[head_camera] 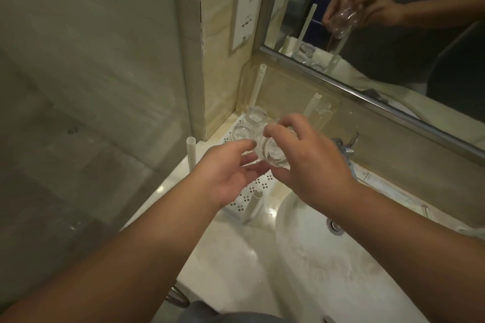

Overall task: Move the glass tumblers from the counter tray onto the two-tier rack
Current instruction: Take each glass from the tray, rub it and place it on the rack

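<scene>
Right grip (309,165): curled round a tilted glass tumbler (273,152).
Left grip (225,173): fingers pinching that tumbler's near side.
Beyond grips: two upturned tumblers (256,118) on perforated rack (252,191).

A white basin (301,257) is set into the pale surface (217,257); its drain (334,226) sits on the far wall. A framed mirror (393,21) runs along the back wall. A white socket plate (242,8) is mounted left of the mirror. A chrome fitting (346,143), possibly a tap, stands behind the basin.
</scene>
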`<state>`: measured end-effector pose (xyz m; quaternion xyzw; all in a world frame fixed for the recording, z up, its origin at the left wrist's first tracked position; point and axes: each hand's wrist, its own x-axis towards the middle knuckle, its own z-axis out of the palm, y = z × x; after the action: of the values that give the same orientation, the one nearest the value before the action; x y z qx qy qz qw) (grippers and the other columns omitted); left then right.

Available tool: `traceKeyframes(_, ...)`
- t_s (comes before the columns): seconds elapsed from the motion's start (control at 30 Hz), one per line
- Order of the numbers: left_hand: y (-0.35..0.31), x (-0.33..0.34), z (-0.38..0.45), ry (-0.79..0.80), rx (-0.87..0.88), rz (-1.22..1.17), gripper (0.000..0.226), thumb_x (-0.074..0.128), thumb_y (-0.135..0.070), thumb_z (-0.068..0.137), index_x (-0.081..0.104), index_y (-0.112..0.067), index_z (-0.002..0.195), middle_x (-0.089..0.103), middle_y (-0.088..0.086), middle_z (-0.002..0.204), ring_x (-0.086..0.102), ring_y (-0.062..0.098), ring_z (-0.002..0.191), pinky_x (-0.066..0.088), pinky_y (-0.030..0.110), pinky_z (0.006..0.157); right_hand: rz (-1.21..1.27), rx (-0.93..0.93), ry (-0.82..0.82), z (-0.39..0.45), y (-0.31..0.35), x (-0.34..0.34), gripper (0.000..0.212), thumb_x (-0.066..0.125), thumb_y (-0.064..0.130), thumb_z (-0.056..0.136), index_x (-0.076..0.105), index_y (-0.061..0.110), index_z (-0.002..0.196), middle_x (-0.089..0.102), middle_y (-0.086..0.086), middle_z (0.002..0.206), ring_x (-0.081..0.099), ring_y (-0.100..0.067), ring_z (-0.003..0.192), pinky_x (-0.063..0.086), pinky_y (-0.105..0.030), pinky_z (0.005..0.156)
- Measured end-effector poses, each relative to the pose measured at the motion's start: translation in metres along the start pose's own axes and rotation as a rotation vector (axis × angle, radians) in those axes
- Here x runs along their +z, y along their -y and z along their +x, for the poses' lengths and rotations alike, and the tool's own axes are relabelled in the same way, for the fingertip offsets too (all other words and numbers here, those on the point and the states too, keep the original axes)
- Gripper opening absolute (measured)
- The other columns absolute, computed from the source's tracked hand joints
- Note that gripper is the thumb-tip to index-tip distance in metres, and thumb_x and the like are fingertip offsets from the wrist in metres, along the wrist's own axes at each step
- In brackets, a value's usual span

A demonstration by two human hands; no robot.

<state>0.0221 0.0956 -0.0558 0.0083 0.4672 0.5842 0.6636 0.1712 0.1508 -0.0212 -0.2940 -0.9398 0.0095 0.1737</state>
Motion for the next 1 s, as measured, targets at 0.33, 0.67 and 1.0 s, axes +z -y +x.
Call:
traceKeyframes(0.33, -0.018, 0.046, -0.037, 0.268, -0.185, -0.062, 0.053, 0.061, -0.051, 0.093, 0.060, -0.009, 0.127, 0.070, 0.008, 0.072, 0.067, 0.019, 0.058, 0.058, 0.031, 0.068, 0.024, -0.185, -0.376, -0.018, -0.011, -0.017, 0.039, 0.074, 0.004, 0.075, 0.059, 0.017, 0.109, 0.061, -0.017, 0.109, 0.058, -0.028, 0.091, 0.051, -0.036, 0.059)
traceKeyframes(0.67, -0.005, 0.064, -0.046, 0.243, -0.064, 0.106, 0.060, 0.077, -0.054, 0.071, 0.071, -0.018, 0.118, 0.076, 0.003, 0.113, 0.072, 0.025, 0.099, 0.057, 0.045, 0.089, 0.153, -0.054, -0.405, -0.033, -0.009, -0.022, 0.047, 0.079, 0.006, 0.073, 0.050, 0.021, 0.107, 0.043, -0.014, 0.129, 0.055, -0.025, 0.096, 0.053, -0.034, 0.071)
traceKeyframes(1.0, 0.013, 0.084, -0.054, 0.241, 0.238, 0.127, 0.059, 0.077, -0.002, 0.081, 0.051, -0.028, 0.127, 0.070, 0.003, 0.113, 0.073, 0.018, 0.080, 0.061, 0.036, 0.069, 0.610, 0.407, -0.423, -0.056, 0.001, -0.031, 0.042, 0.080, 0.023, 0.072, 0.046, 0.018, 0.097, 0.052, 0.004, 0.124, 0.055, -0.013, 0.117, 0.052, -0.040, 0.086)
